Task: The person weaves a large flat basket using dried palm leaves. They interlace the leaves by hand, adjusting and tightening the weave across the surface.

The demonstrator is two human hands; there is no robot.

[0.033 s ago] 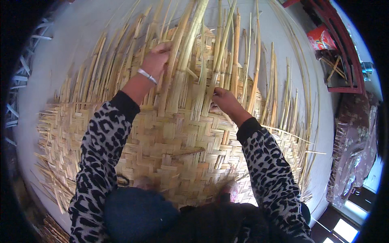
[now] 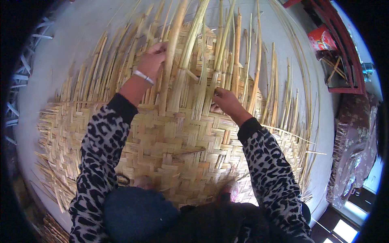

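A large mat (image 2: 178, 141) of pale, flattened reed strips in a herringbone weave spreads across the floor before me, its unwoven ends fanning out at the far side. My left hand (image 2: 150, 64), with a silvery bracelet at the wrist, is closed at the side of a wide upright reed strip (image 2: 173, 38); its fingertips are partly hidden. Lower and to the right, my right hand (image 2: 227, 102) pinches a reed strip (image 2: 211, 90) close to the woven edge. Between the hands stands another broad, greenish strip (image 2: 187, 56), raised from the mat.
A dark red wooden frame (image 2: 344, 48) and a red package (image 2: 322, 38) are at the far right. Below them hangs a brown flowered cloth with fringe (image 2: 348, 141). Whitish bars (image 2: 24, 65) line the left edge. My shoes (image 2: 229, 190) rest on the mat.
My left hand has shifted slightly left and toward me. The wide strip beside it leans a little differently. My right hand has stayed in place.
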